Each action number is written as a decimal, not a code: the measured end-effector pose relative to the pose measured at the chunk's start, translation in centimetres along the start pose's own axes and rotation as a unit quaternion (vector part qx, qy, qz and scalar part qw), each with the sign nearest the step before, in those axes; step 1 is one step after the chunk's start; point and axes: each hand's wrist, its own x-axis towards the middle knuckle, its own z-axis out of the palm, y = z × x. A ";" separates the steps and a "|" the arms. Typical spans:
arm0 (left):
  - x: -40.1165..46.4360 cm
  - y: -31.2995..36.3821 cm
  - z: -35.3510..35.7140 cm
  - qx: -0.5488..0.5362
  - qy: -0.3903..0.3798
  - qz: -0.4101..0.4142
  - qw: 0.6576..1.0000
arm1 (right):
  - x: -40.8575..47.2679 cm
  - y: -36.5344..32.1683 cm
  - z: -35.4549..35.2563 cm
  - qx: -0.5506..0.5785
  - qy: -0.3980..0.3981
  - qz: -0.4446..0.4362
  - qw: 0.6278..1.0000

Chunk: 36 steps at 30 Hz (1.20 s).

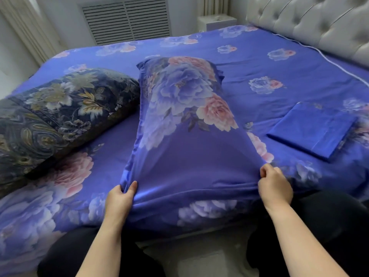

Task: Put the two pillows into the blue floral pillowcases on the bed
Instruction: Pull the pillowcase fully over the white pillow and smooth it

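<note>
First pillow going into its case

The pillow lies straight ahead, long way pointing away. Both hands pinch the case's near edge: left hand on the left corner, right hand on the right, maybe closer. The dark pillow waits left and the folded case right, on the bed.

Pillow inside the blue floral pillowcase is hidden by its fabric. Dark floral pillow, left of that pillowcase, is cut by the frame edge. Right hand is motion-blurred.
</note>
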 end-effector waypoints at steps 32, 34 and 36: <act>-4.7 6.8 9.4 0.228 0.039 0.604 0.763 | -2.7 -3.0 0.0 0.080 0.156 -0.416 0.892; -5.6 8.7 8.4 0.186 0.061 0.592 0.782 | -3.9 -4.2 0.9 0.011 0.081 -0.484 0.871; -7.4 10.1 7.7 0.163 0.062 0.549 0.818 | -4.0 -4.7 1.8 -0.067 0.048 -0.486 0.870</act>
